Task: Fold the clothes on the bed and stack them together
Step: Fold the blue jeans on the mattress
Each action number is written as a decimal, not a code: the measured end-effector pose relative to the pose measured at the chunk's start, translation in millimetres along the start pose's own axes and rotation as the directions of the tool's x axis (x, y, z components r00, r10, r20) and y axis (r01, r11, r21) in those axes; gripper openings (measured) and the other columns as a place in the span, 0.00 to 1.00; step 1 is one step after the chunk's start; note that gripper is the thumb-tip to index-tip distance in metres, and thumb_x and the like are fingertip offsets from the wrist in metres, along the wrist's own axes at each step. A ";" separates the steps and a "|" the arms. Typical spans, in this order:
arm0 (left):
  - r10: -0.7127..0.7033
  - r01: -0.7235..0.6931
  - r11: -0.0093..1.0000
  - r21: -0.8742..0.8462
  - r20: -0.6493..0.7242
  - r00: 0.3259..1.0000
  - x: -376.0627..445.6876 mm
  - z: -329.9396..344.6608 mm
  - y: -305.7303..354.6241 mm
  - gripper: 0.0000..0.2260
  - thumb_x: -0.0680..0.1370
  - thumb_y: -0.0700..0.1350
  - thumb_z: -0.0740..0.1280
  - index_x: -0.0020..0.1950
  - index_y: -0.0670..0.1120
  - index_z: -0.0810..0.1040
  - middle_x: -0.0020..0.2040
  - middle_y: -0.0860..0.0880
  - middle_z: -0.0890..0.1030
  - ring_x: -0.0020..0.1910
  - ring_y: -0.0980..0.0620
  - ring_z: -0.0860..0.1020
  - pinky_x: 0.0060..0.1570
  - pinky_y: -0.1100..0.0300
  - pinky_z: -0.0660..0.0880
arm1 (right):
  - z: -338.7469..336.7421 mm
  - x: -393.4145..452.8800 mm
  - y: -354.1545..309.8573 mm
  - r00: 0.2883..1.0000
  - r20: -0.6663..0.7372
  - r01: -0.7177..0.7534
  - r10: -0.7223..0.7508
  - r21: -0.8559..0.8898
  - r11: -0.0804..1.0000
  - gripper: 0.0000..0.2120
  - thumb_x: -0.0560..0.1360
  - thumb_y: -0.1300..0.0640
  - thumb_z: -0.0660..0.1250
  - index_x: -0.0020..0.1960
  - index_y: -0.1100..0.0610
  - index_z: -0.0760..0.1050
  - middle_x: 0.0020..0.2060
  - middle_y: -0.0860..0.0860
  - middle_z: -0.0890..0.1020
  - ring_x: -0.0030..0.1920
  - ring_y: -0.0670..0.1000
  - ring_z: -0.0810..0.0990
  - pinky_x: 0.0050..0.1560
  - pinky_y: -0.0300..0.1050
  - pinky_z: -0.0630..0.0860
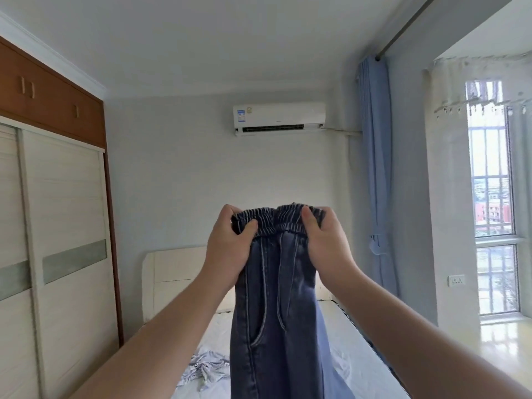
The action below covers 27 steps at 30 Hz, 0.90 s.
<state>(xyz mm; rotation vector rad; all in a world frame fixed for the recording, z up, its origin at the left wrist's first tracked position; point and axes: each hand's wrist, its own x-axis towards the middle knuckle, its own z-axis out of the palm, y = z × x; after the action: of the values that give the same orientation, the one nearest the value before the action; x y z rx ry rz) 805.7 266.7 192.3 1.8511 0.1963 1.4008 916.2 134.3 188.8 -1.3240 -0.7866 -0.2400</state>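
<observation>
Above the bed [339, 349], at chest height, a pair of dark blue denim trousers [273, 312] hung by its elastic waistband [276, 218]; the left hand [227, 249] pinched the waistband's left end, thumb in front and fingers curled behind; the right hand [326, 243] pinched the right end the same way; the drawstring [280, 292] dangled down the front; on the white sheet lower left lay a crumpled pale striped garment [205, 367]; a wardrobe [57, 226] stood at the left, an air conditioner [279, 118] on the far wall
</observation>
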 end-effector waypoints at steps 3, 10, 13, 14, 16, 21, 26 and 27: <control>0.050 -0.048 0.994 0.096 -0.023 0.998 0.2 0.5 -5.1 0.08 0.78 0.48 0.68 0.43 0.54 0.69 0.37 0.49 0.80 0.32 0.55 0.75 0.34 0.55 0.75 | -1.5 -1.7 0.8 0.996 0.062 0.067 -0.061 -0.089 0.994 0.09 0.80 0.44 0.61 0.48 0.49 0.70 0.39 0.50 0.80 0.41 0.52 0.79 0.43 0.48 0.75; 0.156 -0.166 0.951 0.260 0.062 0.986 -0.3 3.7 -1.6 0.08 0.78 0.45 0.68 0.45 0.52 0.69 0.32 0.52 0.76 0.28 0.60 0.72 0.30 0.71 0.68 | -12.7 3.1 5.5 0.953 0.273 0.214 -0.132 -0.295 0.931 0.08 0.80 0.48 0.63 0.49 0.52 0.69 0.37 0.49 0.80 0.39 0.47 0.78 0.39 0.41 0.72; 0.167 -0.198 0.940 0.277 0.134 0.977 -5.2 11.6 2.3 0.09 0.77 0.45 0.68 0.43 0.53 0.68 0.30 0.54 0.75 0.26 0.60 0.71 0.28 0.70 0.67 | -15.2 3.9 13.9 0.963 0.254 0.157 -0.086 -0.274 0.949 0.08 0.80 0.48 0.63 0.47 0.51 0.70 0.37 0.47 0.80 0.38 0.43 0.77 0.37 0.39 0.70; 0.178 -0.214 0.936 0.281 0.146 0.973 -8.5 15.3 3.0 0.10 0.77 0.45 0.69 0.43 0.53 0.68 0.29 0.54 0.75 0.26 0.60 0.70 0.28 0.70 0.67 | -14.5 2.1 17.1 0.972 0.223 0.125 -0.070 -0.243 0.962 0.08 0.80 0.47 0.63 0.46 0.51 0.71 0.37 0.46 0.80 0.37 0.41 0.77 0.37 0.38 0.69; 0.200 -0.233 0.933 0.274 0.142 0.969 -15.5 21.4 3.6 0.10 0.78 0.45 0.69 0.44 0.52 0.68 0.30 0.52 0.75 0.24 0.59 0.69 0.27 0.69 0.67 | -12.2 -2.5 23.3 0.990 0.137 0.023 -0.007 -0.114 0.993 0.10 0.79 0.45 0.63 0.46 0.51 0.73 0.39 0.48 0.82 0.41 0.44 0.81 0.38 0.41 0.73; 0.267 -0.287 0.917 0.277 0.109 0.957 -23.5 25.0 7.6 0.07 0.79 0.45 0.67 0.48 0.49 0.68 0.31 0.46 0.77 0.24 0.57 0.69 0.25 0.63 0.67 | -11.0 -5.5 25.3 0.993 -0.009 -0.119 0.120 0.077 0.990 0.18 0.77 0.38 0.61 0.47 0.54 0.75 0.43 0.56 0.84 0.44 0.58 0.83 0.50 0.63 0.80; 0.284 -0.308 0.906 0.290 0.122 0.951 -21.5 17.9 13.3 0.08 0.79 0.44 0.67 0.48 0.50 0.68 0.29 0.45 0.75 0.23 0.56 0.67 0.24 0.64 0.64 | -14.8 -2.5 19.4 0.990 -0.133 -0.044 0.042 -0.012 0.999 0.23 0.78 0.37 0.60 0.44 0.58 0.71 0.32 0.51 0.77 0.26 0.45 0.73 0.30 0.43 0.75; 0.283 -0.308 0.905 0.293 0.124 0.951 -21.9 16.0 13.7 0.08 0.79 0.44 0.67 0.47 0.50 0.68 0.29 0.45 0.75 0.23 0.56 0.66 0.24 0.64 0.63 | -15.9 -1.1 18.0 0.987 -0.161 -0.020 0.014 -0.032 0.999 0.23 0.78 0.38 0.60 0.42 0.59 0.68 0.30 0.50 0.73 0.24 0.43 0.67 0.25 0.38 0.70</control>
<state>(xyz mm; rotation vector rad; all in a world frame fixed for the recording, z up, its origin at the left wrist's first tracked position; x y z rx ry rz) 806.9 237.6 183.8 2.2675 0.1003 1.5676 931.8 124.1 173.6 -1.3248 -0.6374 -0.3431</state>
